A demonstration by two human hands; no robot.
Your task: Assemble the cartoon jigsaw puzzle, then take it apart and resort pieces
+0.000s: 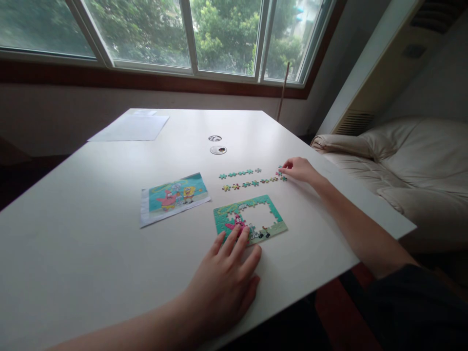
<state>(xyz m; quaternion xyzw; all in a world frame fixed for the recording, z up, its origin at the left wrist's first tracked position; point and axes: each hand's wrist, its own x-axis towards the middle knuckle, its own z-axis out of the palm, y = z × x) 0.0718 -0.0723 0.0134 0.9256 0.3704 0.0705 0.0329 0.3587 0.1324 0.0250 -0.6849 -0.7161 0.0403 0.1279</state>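
Pinching a piece, the right hand sits beyond the puzzle the spread left hand touches.

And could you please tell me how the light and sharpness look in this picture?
Head view: daylight from the window leaves a pale sheen on the table; head view: the floor below the table is dark; head view: the small pieces look soft, their print hard to read.

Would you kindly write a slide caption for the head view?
Left hand on a partly filled jigsaw puzzle, right hand at the end of two rows of loose pieces, a printed picture nearby.
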